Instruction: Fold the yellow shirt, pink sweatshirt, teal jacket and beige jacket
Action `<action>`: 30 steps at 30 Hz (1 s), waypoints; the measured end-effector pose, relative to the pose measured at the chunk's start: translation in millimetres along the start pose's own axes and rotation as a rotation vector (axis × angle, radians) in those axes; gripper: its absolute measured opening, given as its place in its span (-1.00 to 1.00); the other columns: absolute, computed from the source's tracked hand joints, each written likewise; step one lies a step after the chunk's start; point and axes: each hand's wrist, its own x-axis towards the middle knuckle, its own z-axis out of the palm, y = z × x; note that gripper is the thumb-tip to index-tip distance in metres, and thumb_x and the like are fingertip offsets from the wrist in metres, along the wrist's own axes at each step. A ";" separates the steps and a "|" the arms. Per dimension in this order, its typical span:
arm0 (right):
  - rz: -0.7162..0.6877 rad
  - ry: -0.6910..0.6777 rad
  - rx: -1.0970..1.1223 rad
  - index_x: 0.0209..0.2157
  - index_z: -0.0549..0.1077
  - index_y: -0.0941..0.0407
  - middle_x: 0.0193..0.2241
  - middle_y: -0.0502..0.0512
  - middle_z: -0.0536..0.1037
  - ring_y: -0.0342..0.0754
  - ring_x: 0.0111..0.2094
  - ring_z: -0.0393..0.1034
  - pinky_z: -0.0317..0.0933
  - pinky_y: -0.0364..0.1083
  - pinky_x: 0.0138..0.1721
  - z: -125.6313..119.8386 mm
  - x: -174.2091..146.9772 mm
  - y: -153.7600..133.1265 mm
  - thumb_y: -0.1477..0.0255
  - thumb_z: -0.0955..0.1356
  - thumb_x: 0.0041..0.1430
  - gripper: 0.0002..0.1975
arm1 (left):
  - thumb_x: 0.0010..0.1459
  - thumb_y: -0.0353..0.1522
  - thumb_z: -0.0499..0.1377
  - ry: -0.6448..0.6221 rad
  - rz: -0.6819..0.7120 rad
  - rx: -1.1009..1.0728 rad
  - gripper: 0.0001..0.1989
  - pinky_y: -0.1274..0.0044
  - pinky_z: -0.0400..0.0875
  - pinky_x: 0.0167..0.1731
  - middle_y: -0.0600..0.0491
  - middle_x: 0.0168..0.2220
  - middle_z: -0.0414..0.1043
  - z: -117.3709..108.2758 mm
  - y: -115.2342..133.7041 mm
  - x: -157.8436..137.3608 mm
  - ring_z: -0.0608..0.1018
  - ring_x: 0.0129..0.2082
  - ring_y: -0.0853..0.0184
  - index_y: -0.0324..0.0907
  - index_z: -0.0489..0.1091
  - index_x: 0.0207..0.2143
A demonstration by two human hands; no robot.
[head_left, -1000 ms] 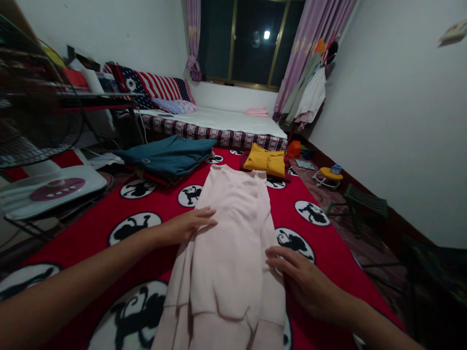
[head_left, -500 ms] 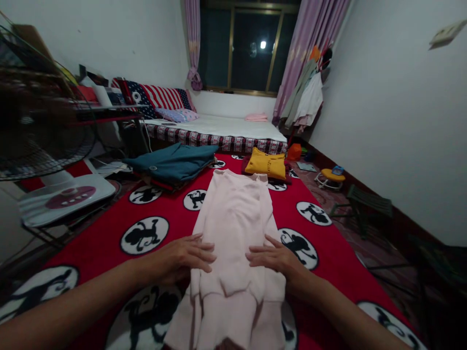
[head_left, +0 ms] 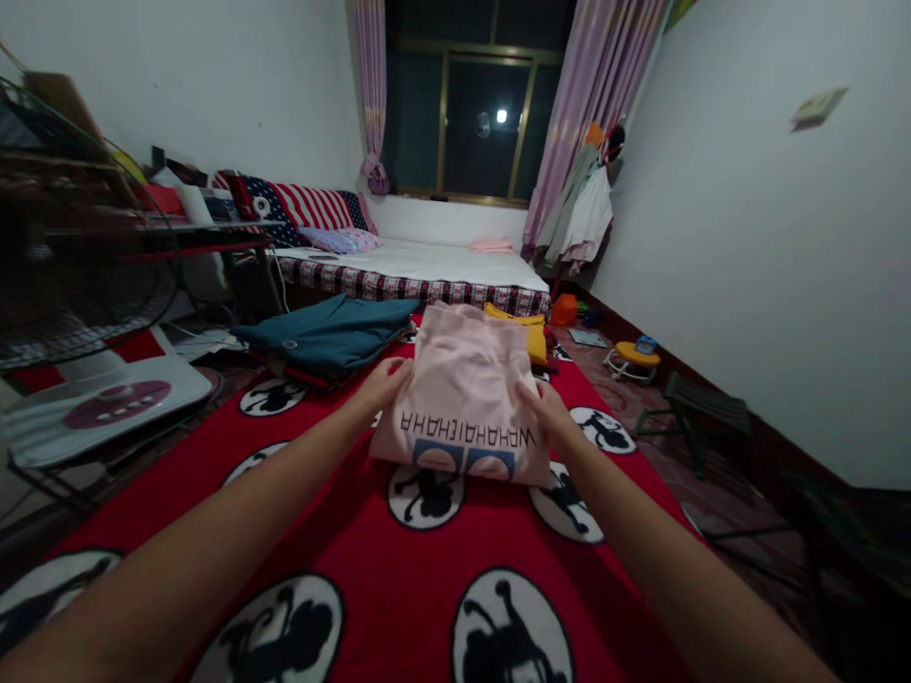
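Note:
A pale pink sweatshirt is doubled over above the red blanket, its upside-down lettering and blue print facing me near the lower edge. My left hand grips its left side, with the fingertips partly hidden by the cloth. On the other side, my right hand pinches the right edge, thumb in front. Behind the sweatshirt, partly covered by it, lies a folded yellow garment. To the left is a pile topped with a teal garment.
A low bed stands beneath the window. At the left are a fan and a white, pink-panelled fan base. Along the right wall stand a small yellow stool and a dark folding stool.
The sweatshirt lay lengthwise with my hands flat on it. Now it is folded over, its print showing, and held farther forward by both sides. The view has shifted slightly.

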 end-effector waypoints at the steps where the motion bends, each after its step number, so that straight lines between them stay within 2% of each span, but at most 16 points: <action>1: 0.036 0.043 -0.051 0.04 0.33 0.23 -0.03 0.31 0.48 0.15 -0.07 0.41 0.30 0.08 -0.07 2.6 7.7 10.4 0.15 0.38 -0.03 -0.35 | -0.09 0.06 0.22 0.034 -0.027 0.024 -0.32 0.31 0.36 -0.06 -0.17 -0.13 0.50 5.5 -9.8 6.0 0.48 -0.05 0.02 -0.29 0.41 -0.10; 4: 0.007 0.075 -0.216 0.14 0.23 0.24 0.08 0.35 0.38 0.16 0.05 0.33 0.21 0.11 0.07 6.6 8.3 41.0 0.21 0.41 -0.11 -0.22 | -0.19 -0.10 0.32 0.045 -0.041 0.144 -0.34 0.29 0.30 0.03 -0.17 -0.03 0.45 14.3 -40.4 2.5 0.44 0.02 0.00 -0.27 0.39 -0.05; 7: -0.104 0.069 -0.220 0.07 0.34 0.19 0.08 0.28 0.40 0.15 0.10 0.29 0.18 0.12 0.10 8.2 -2.4 55.8 0.24 0.38 -0.09 -0.35 | -0.11 -0.19 0.27 0.074 0.030 0.239 -0.42 0.32 0.31 0.06 -0.15 0.01 0.43 14.9 -58.1 -18.8 0.46 0.03 0.06 -0.27 0.38 -0.03; 11: -0.150 0.117 -0.087 0.01 0.42 0.21 0.01 0.28 0.49 0.15 0.02 0.38 0.25 0.12 0.03 7.2 -16.0 49.6 0.26 0.34 -0.01 -0.46 | 0.05 -0.18 0.16 0.154 0.127 0.290 -0.57 0.42 0.38 0.00 -0.04 -0.04 0.49 6.5 -53.6 -53.8 0.52 -0.05 0.16 -0.19 0.43 -0.05; 13: -0.152 0.067 -0.158 -0.03 0.46 0.21 -0.04 0.27 0.52 0.14 -0.02 0.41 0.26 0.11 0.02 4.3 -25.5 47.7 0.28 0.34 0.01 -0.51 | 0.05 -0.17 0.17 0.118 0.108 0.374 -0.60 0.44 0.41 -0.05 0.00 -0.09 0.53 -0.1 -50.2 -68.0 0.55 -0.10 0.16 -0.15 0.46 -0.08; 15: -0.146 -0.008 -0.319 -0.12 0.51 0.19 -0.11 0.25 0.56 0.14 -0.04 0.43 0.24 0.12 0.03 0.5 -34.4 50.1 0.30 0.33 0.03 -0.61 | 0.03 -0.18 0.17 0.040 0.062 0.455 -0.63 0.41 0.42 -0.06 0.00 -0.15 0.56 -5.8 -51.1 -74.7 0.57 -0.14 0.15 -0.14 0.50 -0.13; 17: -0.149 -0.034 -0.457 -0.15 0.52 0.17 -0.13 0.24 0.57 0.15 -0.05 0.43 0.23 0.13 0.03 -2.4 -37.4 54.4 0.30 0.31 0.07 -0.65 | 0.02 -0.19 0.17 -0.001 0.039 0.500 -0.64 0.38 0.40 -0.04 -0.02 -0.14 0.56 -8.2 -55.1 -70.7 0.57 -0.12 0.12 -0.14 0.51 -0.15; 19: -0.146 0.009 -0.484 -0.05 0.47 0.16 -0.07 0.25 0.54 0.16 -0.02 0.41 0.23 0.16 0.03 -1.9 -30.3 57.1 0.26 0.31 0.08 -0.58 | 0.01 -0.20 0.19 0.016 0.032 0.486 -0.57 0.35 0.39 -0.02 -0.05 -0.06 0.52 -6.1 -59.4 -55.8 0.54 -0.07 0.09 -0.17 0.48 -0.07; 22: -0.098 0.059 -0.318 0.10 0.34 0.14 0.04 0.25 0.46 0.15 0.02 0.37 0.25 0.14 0.01 7.5 -3.8 55.1 0.24 0.36 0.01 -0.41 | -0.03 -0.21 0.24 0.034 0.023 0.371 -0.43 0.34 0.40 -0.04 -0.13 0.03 0.45 4.4 -62.3 -21.8 0.52 -0.03 0.07 -0.24 0.39 0.04; 25: -0.135 0.107 -0.139 0.04 0.40 0.18 0.00 0.25 0.49 0.12 0.02 0.37 0.24 0.08 0.04 20.4 25.0 49.1 0.35 0.38 -0.05 -0.44 | -0.02 -0.32 0.22 0.098 0.074 0.320 -0.55 0.39 0.37 -0.01 -0.13 -0.03 0.48 16.4 -59.3 6.5 0.52 -0.05 0.12 -0.27 0.44 -0.04; 27: -0.233 0.186 -0.140 -0.02 0.45 0.20 -0.03 0.24 0.51 0.09 0.02 0.37 0.20 0.06 0.08 25.9 37.5 44.6 0.41 0.34 -0.01 -0.54 | 0.04 -0.38 0.17 0.159 0.146 0.409 -0.63 0.41 0.33 0.03 -0.09 -0.07 0.49 22.0 -52.4 14.8 0.51 -0.05 0.15 -0.22 0.47 -0.06; 30: -0.243 0.210 -0.439 -0.03 0.47 0.14 0.03 0.21 0.45 0.09 0.06 0.31 0.15 0.07 0.11 30.6 44.6 35.7 0.51 0.30 0.02 -0.58 | 0.13 -0.40 0.10 0.207 0.225 0.737 -0.70 0.27 0.30 0.04 -0.13 -0.01 0.41 29.9 -34.6 14.3 0.43 0.03 0.07 -0.14 0.49 -0.10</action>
